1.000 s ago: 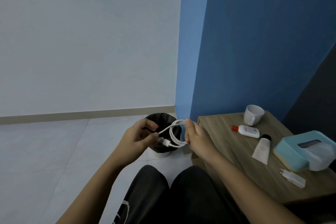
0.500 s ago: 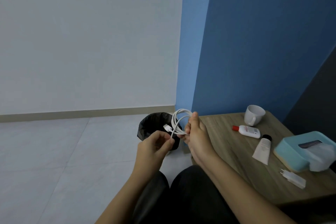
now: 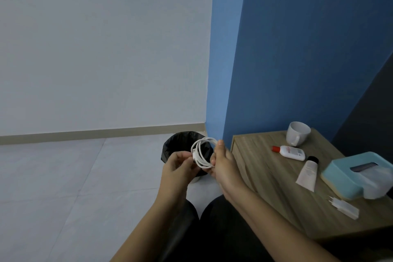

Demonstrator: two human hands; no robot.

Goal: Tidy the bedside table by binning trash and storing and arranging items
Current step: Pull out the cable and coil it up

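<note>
A white charging cable (image 3: 202,151) is wound into a small coil in front of me, above my knees. My right hand (image 3: 223,164) pinches the coil's right side. My left hand (image 3: 179,166) grips the plug end at the coil's left side. Behind the coil, on the floor, stands a bin lined with a black bag (image 3: 178,144). To the right is the wooden bedside table (image 3: 259,168). It holds a white mug (image 3: 296,136), a small white bottle with a red cap (image 3: 290,152), a white tube with a black cap (image 3: 307,173), a teal tissue box (image 3: 348,174) and a white charger plug (image 3: 344,208).
A blue wall corner (image 3: 219,70) rises just behind the bin and table. White wall and pale tiled floor (image 3: 63,176) lie to the left. My dark-trousered legs (image 3: 212,229) are below my hands. A dark surface edges the far right.
My left hand moved from the coil's upper left to its lower left, feeding the plug end round. The coil is now tighter and held slightly lower.
</note>
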